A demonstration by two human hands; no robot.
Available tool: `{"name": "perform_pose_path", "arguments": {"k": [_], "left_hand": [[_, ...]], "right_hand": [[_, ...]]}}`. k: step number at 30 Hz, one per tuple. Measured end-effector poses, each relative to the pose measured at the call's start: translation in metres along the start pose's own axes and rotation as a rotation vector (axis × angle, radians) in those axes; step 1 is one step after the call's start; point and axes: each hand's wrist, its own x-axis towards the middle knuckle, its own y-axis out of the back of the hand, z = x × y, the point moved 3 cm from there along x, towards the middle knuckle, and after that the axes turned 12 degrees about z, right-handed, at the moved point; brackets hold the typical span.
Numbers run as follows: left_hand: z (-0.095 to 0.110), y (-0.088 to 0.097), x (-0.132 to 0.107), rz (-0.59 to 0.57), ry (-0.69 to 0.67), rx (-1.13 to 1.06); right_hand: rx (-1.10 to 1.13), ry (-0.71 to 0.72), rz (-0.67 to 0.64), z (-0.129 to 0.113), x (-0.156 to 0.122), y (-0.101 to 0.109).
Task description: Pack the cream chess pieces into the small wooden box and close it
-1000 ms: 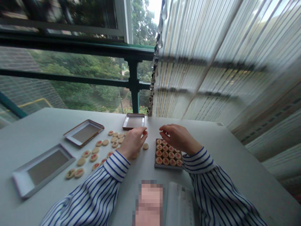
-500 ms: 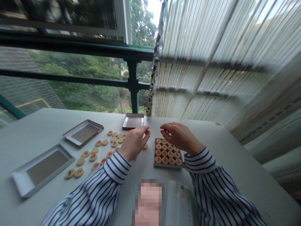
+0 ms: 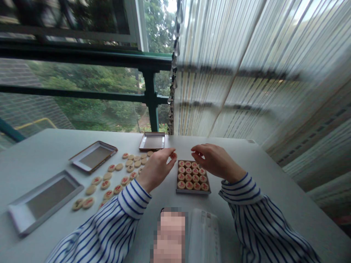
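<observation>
A small square box (image 3: 193,191) on the white table holds rows of round wooden chess pieces with red characters. My left hand (image 3: 157,168) pinches one red-marked piece (image 3: 173,155) at its fingertips, just left of the box's far corner. My right hand (image 3: 215,160) hovers over the box's far right side, fingers curled together, with nothing visible in them. Several loose pieces (image 3: 120,175) lie scattered left of my left hand.
Three shallow trays or lids sit on the table (image 3: 276,190): a grey one (image 3: 41,201) at near left, a brown-rimmed one (image 3: 93,156) behind it, another (image 3: 152,141) at the far edge. A window railing and striped curtain stand behind. A white object (image 3: 204,237) lies near me.
My left hand has carried the pinched piece rightward to the box's far left corner. My right hand stays over the box. The view has shifted slightly.
</observation>
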Motion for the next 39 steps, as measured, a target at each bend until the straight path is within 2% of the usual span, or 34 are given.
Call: {"name": "perform_pose_path", "arguments": {"k": [10,20,30,39], "left_hand": [[0.012,-0.001,-0.001,-0.008,-0.029,-0.002],[0.032,-0.010,0.016,0.046,-0.065,-0.104],[0.029,-0.013,0.011,0.054,-0.110,-0.128],[0.032,-0.013,0.011,0.055,-0.093,-0.156]], "right_hand": [[0.101,0.004,0.022,0.004,-0.002,0.005],[0.267,-0.040,0.057,0.015,-0.002,0.014],[0.448,-0.072,0.002,0.016,-0.001,0.002],[0.624,-0.124,-0.024,0.016,0.000,-0.008]]}}
